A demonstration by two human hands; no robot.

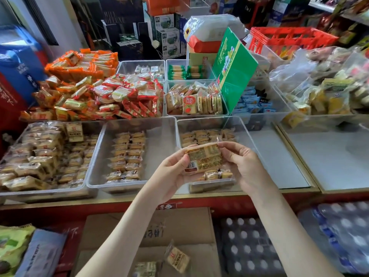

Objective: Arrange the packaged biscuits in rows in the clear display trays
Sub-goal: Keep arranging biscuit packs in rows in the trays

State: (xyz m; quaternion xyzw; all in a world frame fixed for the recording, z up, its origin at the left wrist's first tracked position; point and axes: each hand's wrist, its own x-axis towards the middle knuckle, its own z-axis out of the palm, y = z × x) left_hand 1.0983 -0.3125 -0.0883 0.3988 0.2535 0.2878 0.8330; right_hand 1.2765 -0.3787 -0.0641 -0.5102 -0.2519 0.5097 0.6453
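Both hands pinch one biscuit packet (204,159) by its ends — left hand (175,172) on the left end, right hand (242,163) on the right — level above the right clear tray (247,134), likely to square it with the rows below. The packet hides the tray's middle rows; its print is unreadable.

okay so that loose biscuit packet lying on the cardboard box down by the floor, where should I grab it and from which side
Come from above and pinch the loose biscuit packet across its flat middle. It lies tilted on the cardboard box with open space around it. Both hands currently hold another packet.
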